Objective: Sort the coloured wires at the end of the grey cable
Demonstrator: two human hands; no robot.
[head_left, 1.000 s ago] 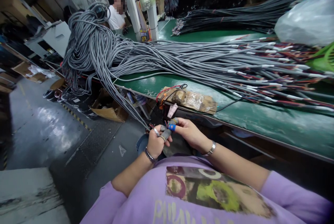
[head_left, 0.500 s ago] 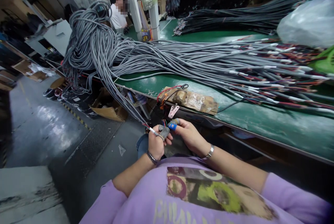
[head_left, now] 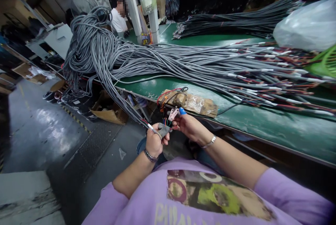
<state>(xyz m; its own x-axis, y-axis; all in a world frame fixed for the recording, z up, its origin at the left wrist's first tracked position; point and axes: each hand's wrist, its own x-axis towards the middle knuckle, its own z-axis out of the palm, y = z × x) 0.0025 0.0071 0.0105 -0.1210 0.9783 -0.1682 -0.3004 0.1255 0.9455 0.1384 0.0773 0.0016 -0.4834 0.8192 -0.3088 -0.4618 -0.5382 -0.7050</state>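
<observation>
My left hand (head_left: pixel 154 141) is closed around the end of a grey cable (head_left: pixel 155 131) with a white sleeve, and its fingertips wear grey finger covers. A fan of thin coloured wires (head_left: pixel 165 121) sticks up from its grip. To the right, my right hand (head_left: pixel 189 126) has its blue-covered thumb (head_left: pixel 182 111) raised beside a pink clip (head_left: pixel 173 113) at the bench edge. Its other fingers are curled, near a small reddish strand by the left fingertips. What they hold, if anything, I cannot make out.
A large bundle of grey cables (head_left: pixel 157 60) with stripped ends runs across the green bench (head_left: pixel 288 130). A taped wooden block (head_left: pixel 195 103) lies near its edge. Black cables (head_left: pixel 231 23), a plastic bag (head_left: pixel 304 25) and a green basket (head_left: pixel 324 62) sit behind. A person (head_left: pixel 118 20) is further back.
My right hand has come away from the left fingertips and opened its thumb upward beside the pink clip. My left hand keeps the cable, and the coloured wires show more. The view has shifted slightly.
</observation>
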